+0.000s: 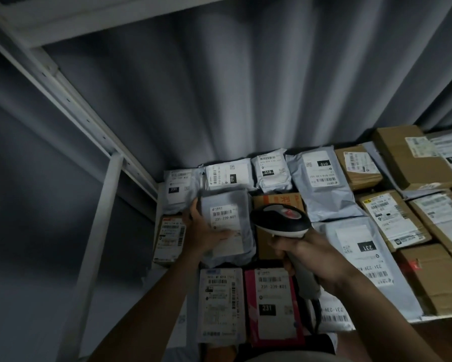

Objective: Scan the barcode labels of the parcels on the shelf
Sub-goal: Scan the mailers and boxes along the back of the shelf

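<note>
A: Parcel condition?
B: Grey mailer (226, 223), white label with barcode, "231-239-K01" legible. Raised over the shelf's (130, 168) left end, left hand (206, 232) gripping its left edge, thumb across the label.
A: Scanner?
B: Scanner (282, 218), right hand's (308, 254) grip curled round the handle, head just beside the mailer.
A: Surroundings?
B: Mailers and brown boxes (413, 158) packed edge to edge; pink parcel (271, 304) beneath.

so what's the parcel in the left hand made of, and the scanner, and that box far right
Grey parcel: looks like soft plastic mailer film, creased, slightly glossy, paper label. Scanner: seemingly hard moulded plastic, smooth black and pale shell. Brown box: apparently matte corrugated cardboard, taped.
</note>
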